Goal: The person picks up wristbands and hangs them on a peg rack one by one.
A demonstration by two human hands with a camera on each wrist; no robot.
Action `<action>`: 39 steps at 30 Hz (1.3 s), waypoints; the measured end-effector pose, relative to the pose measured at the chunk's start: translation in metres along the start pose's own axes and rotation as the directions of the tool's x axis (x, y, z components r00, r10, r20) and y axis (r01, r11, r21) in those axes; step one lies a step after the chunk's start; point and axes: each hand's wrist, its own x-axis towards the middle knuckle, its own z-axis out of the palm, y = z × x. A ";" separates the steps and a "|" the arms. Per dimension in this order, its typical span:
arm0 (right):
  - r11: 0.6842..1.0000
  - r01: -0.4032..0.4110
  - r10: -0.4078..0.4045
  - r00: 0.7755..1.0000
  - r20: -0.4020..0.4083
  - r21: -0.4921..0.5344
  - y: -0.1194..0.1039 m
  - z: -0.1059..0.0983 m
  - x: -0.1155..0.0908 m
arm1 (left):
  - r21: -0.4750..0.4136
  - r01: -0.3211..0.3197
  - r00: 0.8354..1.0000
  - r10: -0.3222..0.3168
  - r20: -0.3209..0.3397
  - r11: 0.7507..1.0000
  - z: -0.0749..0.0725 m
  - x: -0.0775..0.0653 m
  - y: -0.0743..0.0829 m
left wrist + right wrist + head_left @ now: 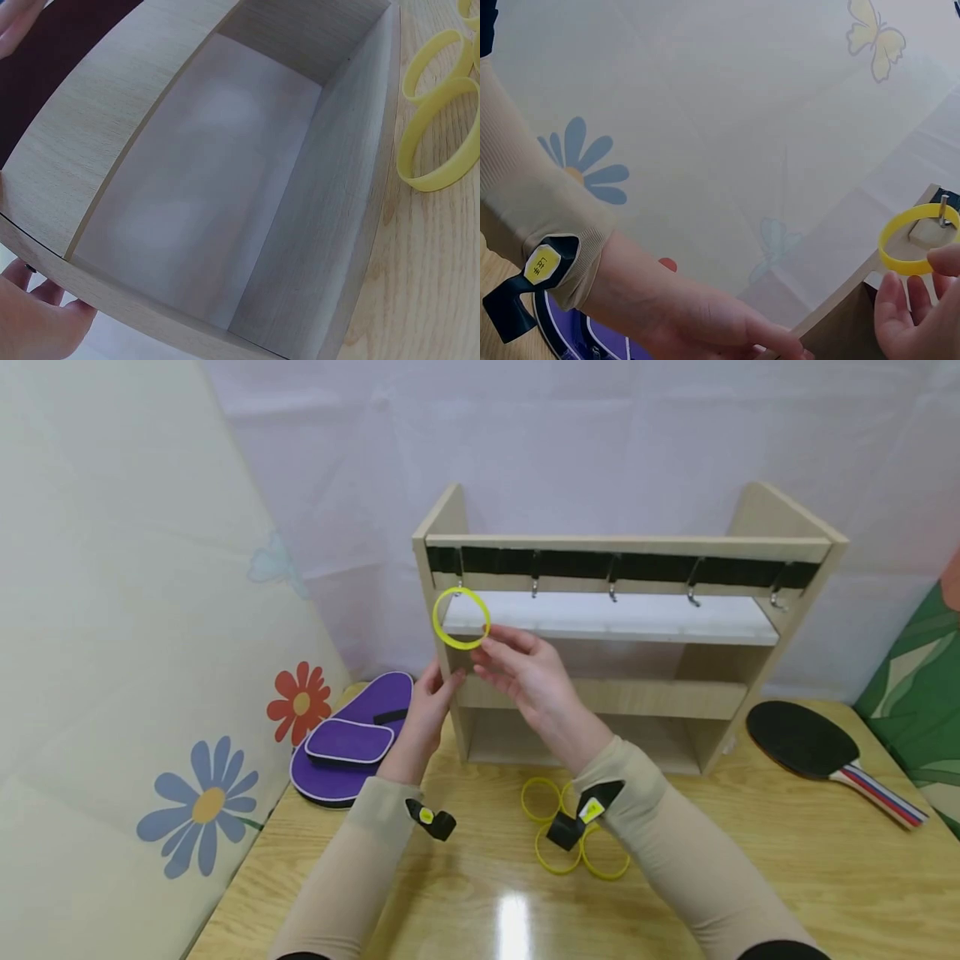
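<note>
Fingers (512, 638) of right hand (540, 681) pinched on yellow ring (461, 646) near leftmost hook (460, 564), left hand (427, 714) gripping side of wooden rack (637, 697), purple case (348, 741) on bench (468, 893)

Your ring (459, 645) was bright yellow, matching the lower rings (558, 870) — your rack (615, 698) pale wood-toned, its strip (573, 562) black, its shelf (615, 614) white. Your sleeves (352, 868) were beige, the pouch (351, 742) purple piped in white, the paddle handle (879, 792) striped red, white and blue.
</note>
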 end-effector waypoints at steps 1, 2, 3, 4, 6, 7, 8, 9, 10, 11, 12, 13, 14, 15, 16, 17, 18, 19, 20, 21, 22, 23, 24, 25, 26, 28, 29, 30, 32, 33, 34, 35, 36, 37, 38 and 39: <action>1.000 0.000 0.000 1.000 0.001 -0.003 0.000 0.000 0.000 | -0.001 0.000 1.000 0.000 -0.001 1.000 0.000 0.000 0.000; 1.000 0.000 0.000 1.000 0.002 -0.007 -0.001 0.000 0.000 | 0.000 0.000 1.000 0.000 -0.001 1.000 0.000 0.000 0.000; 1.000 0.000 0.000 1.000 0.002 -0.010 -0.001 0.001 -0.001 | -0.003 -0.002 1.000 0.002 -0.001 1.000 0.000 0.000 0.000; 1.000 0.000 0.000 1.000 0.003 -0.014 -0.001 0.001 -0.001 | -0.006 -0.004 1.000 0.004 -0.002 1.000 0.000 0.000 0.000; 1.000 -0.001 0.001 1.000 0.003 -0.023 -0.001 0.000 -0.001 | -0.005 -0.006 1.000 0.006 -0.001 1.000 0.000 0.000 0.000; 1.000 -0.002 0.002 1.000 0.005 -0.029 -0.001 -0.001 -0.001 | -0.007 -0.007 1.000 0.007 -0.001 1.000 0.000 0.000 0.000; 0.999 -0.002 0.002 1.000 0.008 -0.037 0.000 -0.001 -0.002 | -0.006 -0.009 1.000 0.009 -0.001 1.000 0.000 0.000 0.000; 0.999 -0.001 0.002 1.000 0.012 -0.047 0.001 -0.003 -0.002 | -0.008 -0.010 1.000 0.010 -0.001 1.000 0.000 0.000 0.000; 0.998 -0.002 0.003 1.000 0.017 -0.057 0.001 -0.005 -0.001 | -0.004 -0.012 1.000 0.012 0.000 1.000 0.000 0.000 -0.001; 0.998 -0.002 0.003 1.000 0.020 -0.067 0.003 -0.008 -0.001 | -0.003 -0.013 1.000 0.013 0.000 1.000 0.000 0.000 -0.001; 0.997 -0.002 0.004 1.000 0.023 -0.076 0.004 -0.011 -0.001 | -0.002 -0.015 1.000 0.015 0.000 1.000 0.000 -0.001 -0.001; 0.996 -0.002 0.004 1.000 0.025 -0.087 0.005 -0.014 -0.001 | 0.000 -0.016 1.000 0.016 0.001 1.000 0.000 -0.001 -0.001; 0.995 -0.002 0.004 1.000 0.025 -0.098 0.005 -0.018 -0.001 | 0.004 -0.018 1.000 0.018 0.002 1.000 0.001 -0.001 -0.001; 0.994 -0.002 0.005 1.000 0.025 -0.107 0.006 -0.022 -0.001 | 0.005 -0.019 1.000 0.019 0.003 1.000 0.001 -0.002 -0.001; 0.993 -0.002 0.005 1.000 0.025 -0.118 0.007 -0.027 -0.001 | 0.012 -0.020 1.000 0.020 0.007 1.000 0.001 -0.002 -0.001; 0.992 0.000 0.003 1.000 0.025 -0.129 0.007 -0.031 -0.001 | 0.010 -0.019 1.000 0.019 0.007 1.000 0.001 -0.002 -0.001; 0.990 0.002 0.002 1.000 0.027 -0.141 0.008 -0.034 -0.002 | 0.010 -0.019 1.000 0.019 0.007 1.000 0.001 -0.002 -0.002; 0.988 0.003 0.002 1.000 0.029 -0.155 0.008 -0.038 -0.002 | 0.009 -0.018 1.000 0.017 0.009 1.000 0.000 -0.002 -0.002; 0.986 0.003 0.003 0.999 0.033 -0.168 0.008 -0.042 -0.003 | 0.006 -0.016 1.000 0.016 0.010 1.000 0.000 -0.002 -0.002; 0.983 0.002 0.005 0.999 0.037 -0.181 0.009 -0.045 -0.004 | 0.002 -0.013 1.000 0.013 0.010 1.000 -0.001 -0.001 -0.002; 0.981 0.002 0.006 0.999 0.041 -0.192 0.009 -0.049 -0.005 | -0.001 -0.011 1.000 0.011 0.011 1.000 -0.001 -0.002 -0.002; 0.980 -0.001 0.010 0.999 0.043 -0.200 0.010 -0.052 -0.006 | -0.008 -0.010 1.000 0.011 0.007 1.000 -0.002 -0.002 -0.002; 0.977 -0.003 0.013 0.999 0.048 -0.212 0.010 -0.056 -0.008 | -0.009 -0.009 1.000 0.009 0.006 1.000 -0.002 -0.002 -0.002; 0.975 -0.005 0.017 0.998 0.054 -0.221 0.011 -0.059 -0.010 | -0.010 -0.008 1.000 0.008 0.006 1.000 -0.002 -0.002 -0.002; 0.973 -0.004 0.019 0.998 0.062 -0.232 0.012 -0.063 -0.011 | -0.010 -0.007 1.000 0.008 0.005 1.000 -0.003 -0.002 -0.002; 0.965 0.001 0.022 0.996 0.082 -0.260 0.013 -0.070 -0.015 | -0.010 -0.009 1.000 0.009 0.002 1.000 -0.002 -0.002 -0.001; 0.960 0.004 0.023 0.995 0.093 -0.280 0.014 -0.074 -0.017 | -0.012 -0.010 1.000 0.010 0.001 1.000 -0.002 -0.002 -0.001; 0.954 0.010 0.022 0.994 0.106 -0.301 0.015 -0.079 -0.018 | -0.013 -0.011 1.000 0.011 0.003 1.000 -0.001 -0.002 -0.001; 0.935 0.018 0.024 0.993 0.114 -0.353 0.017 -0.088 -0.021 | -0.016 -0.014 1.000 0.014 0.007 1.000 0.000 -0.002 0.000; 0.925 0.018 0.028 0.993 0.115 -0.379 0.018 -0.092 -0.023 | -0.017 -0.015 1.000 0.015 0.009 1.000 0.001 -0.002 0.000; 0.915 0.015 0.033 0.993 0.114 -0.403 0.019 -0.097 -0.024 | -0.016 -0.016 1.000 0.016 0.012 1.000 0.001 -0.003 0.000; 0.906 0.008 0.042 0.993 0.109 -0.424 0.021 -0.101 -0.025 | -0.017 -0.015 1.000 0.015 0.012 1.000 0.001 -0.003 0.000; 0.897 0.001 0.050 0.993 0.104 -0.443 0.023 -0.106 -0.026 | -0.015 -0.014 1.000 0.014 0.012 1.000 0.001 -0.003 0.000; 0.889 -0.012 0.062 0.994 0.095 -0.458 0.024 -0.110 -0.027 | -0.013 -0.012 1.000 0.012 0.012 1.000 0.001 -0.003 0.000; 0.883 -0.026 0.074 0.994 0.086 -0.469 0.025 -0.114 -0.027 | -0.013 -0.010 1.000 0.010 0.010 1.000 0.001 -0.003 0.000; 0.879 -0.037 0.086 0.993 0.083 -0.475 0.027 -0.118 -0.028 | -0.014 -0.009 1.000 0.009 0.007 1.000 0.001 -0.003 0.000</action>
